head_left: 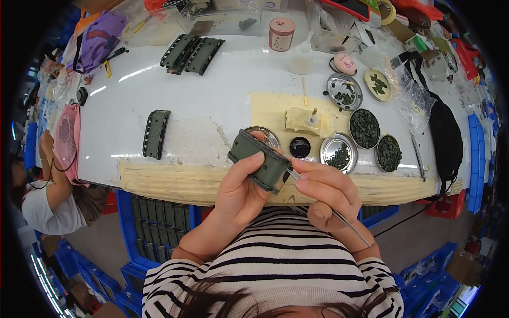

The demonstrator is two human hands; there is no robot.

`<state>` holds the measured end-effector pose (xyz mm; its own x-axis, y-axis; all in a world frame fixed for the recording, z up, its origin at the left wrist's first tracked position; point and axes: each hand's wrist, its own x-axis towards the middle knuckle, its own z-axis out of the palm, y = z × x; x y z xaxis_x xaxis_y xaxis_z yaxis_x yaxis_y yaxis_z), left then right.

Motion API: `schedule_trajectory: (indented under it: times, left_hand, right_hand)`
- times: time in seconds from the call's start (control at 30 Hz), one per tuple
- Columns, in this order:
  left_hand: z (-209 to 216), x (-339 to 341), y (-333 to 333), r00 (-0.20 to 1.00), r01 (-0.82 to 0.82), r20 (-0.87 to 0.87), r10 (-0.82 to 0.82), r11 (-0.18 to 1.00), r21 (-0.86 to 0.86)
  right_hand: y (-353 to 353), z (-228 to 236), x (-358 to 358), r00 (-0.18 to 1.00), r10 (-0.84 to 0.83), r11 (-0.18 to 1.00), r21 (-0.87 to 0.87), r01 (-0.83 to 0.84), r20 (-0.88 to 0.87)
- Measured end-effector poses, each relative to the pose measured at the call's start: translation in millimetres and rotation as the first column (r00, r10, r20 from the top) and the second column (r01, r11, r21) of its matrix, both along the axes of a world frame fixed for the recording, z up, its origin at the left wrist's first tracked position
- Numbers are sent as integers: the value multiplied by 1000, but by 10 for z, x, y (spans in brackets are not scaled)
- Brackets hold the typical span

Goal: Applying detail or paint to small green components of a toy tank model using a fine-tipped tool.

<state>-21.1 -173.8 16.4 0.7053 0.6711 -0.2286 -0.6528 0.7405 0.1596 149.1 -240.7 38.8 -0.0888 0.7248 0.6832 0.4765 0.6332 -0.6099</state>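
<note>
My left hand (237,188) is closed around a dark green curved plastic part (274,172), thumb on its outer face, held tilted above the table's front edge. In my right hand (333,190) is a pair of slim metal tweezers (347,225), pinched near the front. Their tips meet the right end of the green part; whether they hold a small piece there is too small to tell. Just beyond my hands stand a small pot of black liquid (300,147) and a round metal dish (344,165) with small dark green pieces.
Tins of green pieces (364,129) (389,153) stand at right, beside another metal tool (419,159) and a black strap-like cloth (444,138). Similar green parts (156,134) (204,55) lie left and far. A blue crate (126,220) of parts sits below the table. Someone works at far left.
</note>
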Motion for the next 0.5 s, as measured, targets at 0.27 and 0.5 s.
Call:
schedule_trajectory:
  times: [0.27, 0.5]
  left_hand:
    - [-23, 1, -2, 999, 2, 38, -1, 1000, -14]
    - [-30, 17, -13, 998, -8, 57, 8, 1000, -4]
  right_hand:
    - [-16, -27, -18, 999, 7, 1000, -6, -7, -51]
    - [-24, -78, -45, 998, -36, 999, 24, 38, -53]
